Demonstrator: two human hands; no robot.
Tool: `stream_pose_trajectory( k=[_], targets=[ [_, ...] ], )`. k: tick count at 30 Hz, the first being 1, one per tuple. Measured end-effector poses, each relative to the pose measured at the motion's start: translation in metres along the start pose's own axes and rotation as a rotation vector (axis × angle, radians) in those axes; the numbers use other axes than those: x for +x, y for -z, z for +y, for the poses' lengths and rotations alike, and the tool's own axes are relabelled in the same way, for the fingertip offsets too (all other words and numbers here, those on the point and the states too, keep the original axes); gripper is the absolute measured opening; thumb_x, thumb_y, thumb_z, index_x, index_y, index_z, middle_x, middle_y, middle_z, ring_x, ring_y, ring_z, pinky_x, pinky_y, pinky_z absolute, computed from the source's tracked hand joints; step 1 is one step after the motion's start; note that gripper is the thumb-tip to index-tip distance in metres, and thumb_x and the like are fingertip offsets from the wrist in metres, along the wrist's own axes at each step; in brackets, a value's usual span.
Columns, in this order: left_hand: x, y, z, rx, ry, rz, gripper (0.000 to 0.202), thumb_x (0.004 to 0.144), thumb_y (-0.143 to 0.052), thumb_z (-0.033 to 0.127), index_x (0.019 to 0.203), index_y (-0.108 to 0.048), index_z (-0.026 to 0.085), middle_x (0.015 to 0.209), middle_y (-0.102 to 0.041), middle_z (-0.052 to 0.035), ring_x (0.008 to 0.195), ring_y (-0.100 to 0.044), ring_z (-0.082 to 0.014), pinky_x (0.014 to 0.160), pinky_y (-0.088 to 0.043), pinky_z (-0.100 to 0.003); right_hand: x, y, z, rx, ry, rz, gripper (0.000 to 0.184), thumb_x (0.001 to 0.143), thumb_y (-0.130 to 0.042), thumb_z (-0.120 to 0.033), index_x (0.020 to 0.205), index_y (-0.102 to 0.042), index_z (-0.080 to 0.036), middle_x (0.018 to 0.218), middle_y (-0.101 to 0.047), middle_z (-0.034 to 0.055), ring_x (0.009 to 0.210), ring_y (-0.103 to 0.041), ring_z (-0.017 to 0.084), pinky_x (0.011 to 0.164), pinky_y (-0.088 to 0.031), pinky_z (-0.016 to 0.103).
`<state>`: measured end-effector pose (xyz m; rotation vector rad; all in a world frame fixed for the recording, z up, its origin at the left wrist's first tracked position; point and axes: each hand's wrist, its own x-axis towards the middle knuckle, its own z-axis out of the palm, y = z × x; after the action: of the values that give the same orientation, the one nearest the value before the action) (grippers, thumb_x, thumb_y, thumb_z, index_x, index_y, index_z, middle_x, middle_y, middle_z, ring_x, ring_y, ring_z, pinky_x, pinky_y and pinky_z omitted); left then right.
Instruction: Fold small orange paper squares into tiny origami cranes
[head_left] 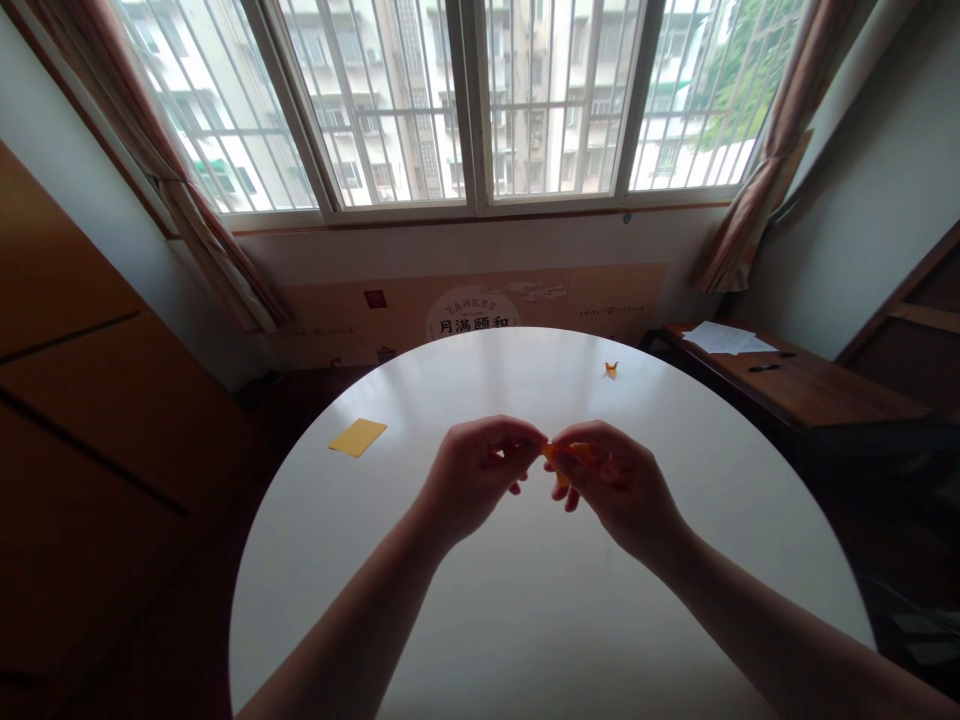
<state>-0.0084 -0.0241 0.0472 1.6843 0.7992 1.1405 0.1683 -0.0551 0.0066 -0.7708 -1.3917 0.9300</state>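
Above the middle of the white round table (525,620), a small piece of folded orange paper (561,459) is held between my two hands. My left hand (480,470) is closed, its thumb and forefinger pinching the paper's left tip. Closed around the paper's right part is my right hand (611,480), whose fingers cover much of it, so its full shape is hidden. A small folded orange paper figure (611,370), with two raised points, stands near the table's far right edge. Toward the left lies a flat stack of yellow paper (358,437).
A brown wooden bench (817,385) with white sheets (727,338) on it stands beyond the table's right edge. Along the far side, a printed cardboard panel (337,315) leans under the barred window (480,110). A wooden cabinet (75,400) rises at the left.
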Motion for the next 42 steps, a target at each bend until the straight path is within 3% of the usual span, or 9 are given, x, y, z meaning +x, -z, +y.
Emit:
stream_pose_trajectory(
  k=[5,8,20,36,42],
  targets=[
    [0.0,-0.003,-0.003,-0.186,0.064,0.016,0.018,0.078,-0.075,0.024,0.093,-0.075,0.015,0.071,-0.073,-0.0023,0.049,-0.059,-0.0097,0.045,-0.052,-0.02,-0.001,-0.004,-0.003,0.047,-0.007,0.069,0.018,0.088,-0.073,-0.035,0.097,-0.065,-0.021,0.076,-0.074,0.0029,0.055,-0.069,0.017,0.042,-0.056,0.025],
    [0.001,-0.005,-0.004,-0.212,0.136,0.005,0.019,0.078,-0.077,0.031,0.089,-0.076,0.015,0.07,-0.073,-0.0034,0.049,-0.059,-0.0104,0.043,-0.05,-0.02,-0.002,-0.005,-0.004,0.067,-0.008,0.101,0.018,0.087,-0.073,-0.034,0.098,-0.065,-0.021,0.076,-0.074,0.0025,0.055,-0.07,0.017,0.042,-0.057,0.025],
    [-0.001,-0.007,-0.001,-0.103,0.124,-0.048,0.016,0.083,-0.072,0.03,0.085,-0.077,0.014,0.069,-0.071,-0.0037,0.054,-0.058,-0.0107,0.041,-0.049,-0.017,-0.003,-0.004,-0.003,0.105,0.015,0.097,0.011,0.089,-0.071,-0.026,0.098,-0.066,-0.023,0.078,-0.074,0.0004,0.053,-0.069,0.015,0.04,-0.056,0.024],
    [-0.006,-0.018,0.008,0.086,0.111,0.096,0.022,0.086,-0.063,0.03,0.08,-0.075,0.012,0.058,-0.065,0.0002,0.044,-0.054,-0.0074,0.04,-0.046,-0.015,-0.007,-0.004,0.002,0.018,0.026,0.093,0.013,0.089,-0.07,-0.023,0.101,-0.067,-0.022,0.081,-0.074,0.0014,0.058,-0.071,0.015,0.047,-0.059,0.024],
    [-0.004,-0.013,0.006,0.148,0.071,0.156,0.02,0.086,-0.063,0.028,0.075,-0.072,0.013,0.055,-0.062,0.002,0.044,-0.054,-0.0073,0.04,-0.046,-0.014,-0.006,-0.005,0.002,0.046,0.0,0.092,0.013,0.088,-0.071,-0.021,0.1,-0.068,-0.022,0.081,-0.075,0.0011,0.057,-0.07,0.014,0.044,-0.057,0.023]
  ],
)
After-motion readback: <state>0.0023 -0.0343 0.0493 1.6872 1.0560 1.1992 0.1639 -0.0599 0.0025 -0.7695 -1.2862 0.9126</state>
